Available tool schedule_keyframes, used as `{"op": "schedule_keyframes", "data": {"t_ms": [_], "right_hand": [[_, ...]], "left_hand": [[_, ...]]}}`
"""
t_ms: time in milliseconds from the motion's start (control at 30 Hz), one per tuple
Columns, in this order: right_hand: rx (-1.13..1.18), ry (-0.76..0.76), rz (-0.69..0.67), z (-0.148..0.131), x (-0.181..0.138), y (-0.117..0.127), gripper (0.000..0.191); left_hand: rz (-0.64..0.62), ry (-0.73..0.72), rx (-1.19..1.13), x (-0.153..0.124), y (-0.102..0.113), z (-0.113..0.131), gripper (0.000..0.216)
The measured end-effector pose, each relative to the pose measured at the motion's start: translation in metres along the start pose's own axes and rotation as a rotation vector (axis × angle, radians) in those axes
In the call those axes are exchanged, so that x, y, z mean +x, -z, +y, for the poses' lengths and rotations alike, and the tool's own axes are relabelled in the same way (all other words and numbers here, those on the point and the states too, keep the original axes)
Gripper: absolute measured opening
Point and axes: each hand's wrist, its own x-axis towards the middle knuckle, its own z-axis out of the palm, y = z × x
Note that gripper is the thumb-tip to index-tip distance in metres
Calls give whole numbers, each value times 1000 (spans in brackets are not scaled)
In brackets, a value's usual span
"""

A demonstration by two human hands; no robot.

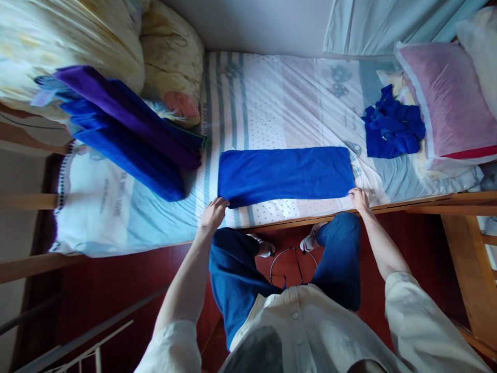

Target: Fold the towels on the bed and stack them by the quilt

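Note:
A blue towel (pixel 285 175) lies in a long flat strip across the bed, close to its front edge. My left hand (pixel 216 212) pinches the near left corner. At the opposite end, my right hand (pixel 359 199) has its fingers closed on the near right corner. The strip is mostly smooth, and its near edge rises slightly toward the right. Left of it rests a stack of folded blue and purple towels (pixel 128 140), lying at a slant. To the right, a crumpled heap of blue cloth (pixel 395 127) sits by a pink pillow (pixel 452 98).
The bed (pixel 287 98) has a striped, dotted sheet and a wooden front rail. Large yellowish bundles (pixel 171 62) fill the back left. A pale curtain (pixel 368 26) hangs behind. Between my feet on the red floor is a round metal frame (pixel 294 264).

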Motion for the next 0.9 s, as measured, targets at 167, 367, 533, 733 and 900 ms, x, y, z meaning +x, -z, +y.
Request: {"op": "schedule_keyframes", "data": {"t_ms": [167, 367, 533, 733, 900], "right_hand": [[-5, -43, -25, 5, -8, 8, 27], [-59, -41, -89, 7, -21, 12, 29], [-185, -115, -58, -24, -20, 6, 35], [119, 96, 61, -133, -10, -45, 44], [461, 311, 36, -241, 3, -124, 54]], "left_hand": [[-97, 70, 47, -9, -1, -15, 37], [-312, 151, 62, -12, 3, -22, 36], [-120, 123, 48, 26, 10, 40, 39], [266, 99, -302, 72, -42, 155, 54], [324, 191, -367, 71, -89, 173, 60]]}}
